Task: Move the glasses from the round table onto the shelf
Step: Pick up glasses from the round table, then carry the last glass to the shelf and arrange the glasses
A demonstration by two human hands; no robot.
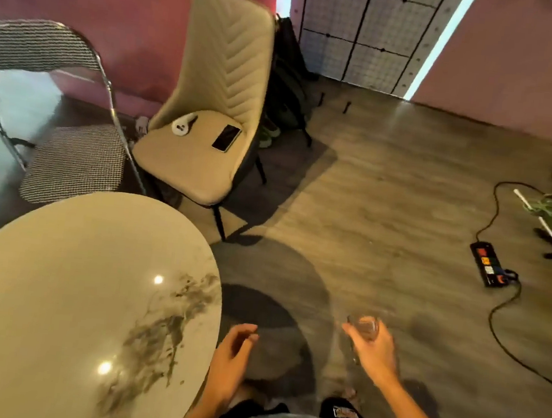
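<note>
A clear drinking glass (363,326) is held over the wooden floor, to the right of the round table, with my right hand (372,353) wrapped around it. My left hand (231,357) hovers just past the table's right edge, fingers loosely curled and apart, holding nothing. The round marble-patterned table (65,289) fills the lower left, and no glass shows on the part of its top that I see. No shelf is in view.
A beige chair (211,100) with a phone (226,138) and a white object on its seat stands behind the table. A houndstooth folding chair (68,160) is at left. A power strip (488,268) and black cables lie on the floor at right.
</note>
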